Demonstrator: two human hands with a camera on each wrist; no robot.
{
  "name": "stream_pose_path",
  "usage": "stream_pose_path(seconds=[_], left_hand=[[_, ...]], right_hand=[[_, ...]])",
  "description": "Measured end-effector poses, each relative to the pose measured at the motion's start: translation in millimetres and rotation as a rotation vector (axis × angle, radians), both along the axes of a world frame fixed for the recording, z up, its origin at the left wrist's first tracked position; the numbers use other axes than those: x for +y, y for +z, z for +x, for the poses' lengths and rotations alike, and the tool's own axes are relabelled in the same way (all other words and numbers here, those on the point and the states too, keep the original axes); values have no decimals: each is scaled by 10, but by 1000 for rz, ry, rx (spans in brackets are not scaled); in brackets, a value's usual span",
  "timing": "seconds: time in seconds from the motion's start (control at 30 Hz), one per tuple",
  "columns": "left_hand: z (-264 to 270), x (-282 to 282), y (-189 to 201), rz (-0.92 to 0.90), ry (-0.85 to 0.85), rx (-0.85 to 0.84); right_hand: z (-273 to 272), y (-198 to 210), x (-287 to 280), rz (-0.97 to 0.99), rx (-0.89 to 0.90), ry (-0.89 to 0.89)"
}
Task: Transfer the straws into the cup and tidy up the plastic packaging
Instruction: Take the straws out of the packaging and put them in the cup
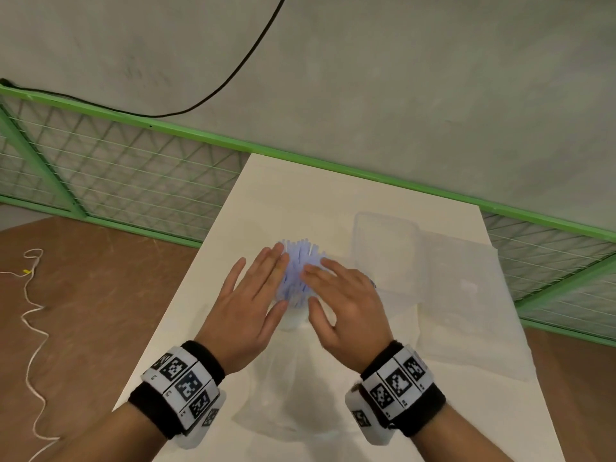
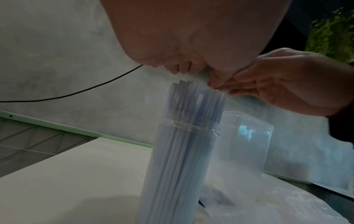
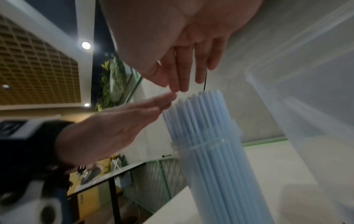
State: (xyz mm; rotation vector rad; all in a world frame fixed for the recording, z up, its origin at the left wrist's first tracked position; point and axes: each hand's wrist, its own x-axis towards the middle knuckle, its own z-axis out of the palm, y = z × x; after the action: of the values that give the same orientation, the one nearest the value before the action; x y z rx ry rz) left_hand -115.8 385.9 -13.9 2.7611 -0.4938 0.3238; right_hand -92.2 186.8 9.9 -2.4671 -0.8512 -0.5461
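A bundle of pale blue straws stands upright in a clear cup on the white table. My left hand and right hand lie flat over the straw tops from either side, fingers straight, holding nothing. In the left wrist view the straws rise above the cup rim and the right hand's fingers meet their tops. In the right wrist view both hands' fingertips hover at the straws. Limp clear plastic packaging lies between my wrists.
A clear rectangular box stands right of the cup, with a large clear plastic sheet spread beside it to the table's right edge. A green mesh railing runs behind the table. A white cord lies on the brown floor to the left.
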Motion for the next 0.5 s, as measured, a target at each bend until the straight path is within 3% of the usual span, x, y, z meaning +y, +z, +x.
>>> stream_pose_path(seconds=[0.17, 0.33, 0.4, 0.5], left_hand=[[-176, -33, -116, 118, -60, 23], [-127, 18, -57, 82, -98, 22], [-117, 52, 14, 23, -40, 24], [-143, 68, -7, 124, -24, 15]], right_hand=[[-106, -118, -7, -271, 243, -50], [-53, -74, -29, -403, 177, -46], [54, 58, -59, -409, 159, 7], [326, 255, -48, -224, 339, 15]])
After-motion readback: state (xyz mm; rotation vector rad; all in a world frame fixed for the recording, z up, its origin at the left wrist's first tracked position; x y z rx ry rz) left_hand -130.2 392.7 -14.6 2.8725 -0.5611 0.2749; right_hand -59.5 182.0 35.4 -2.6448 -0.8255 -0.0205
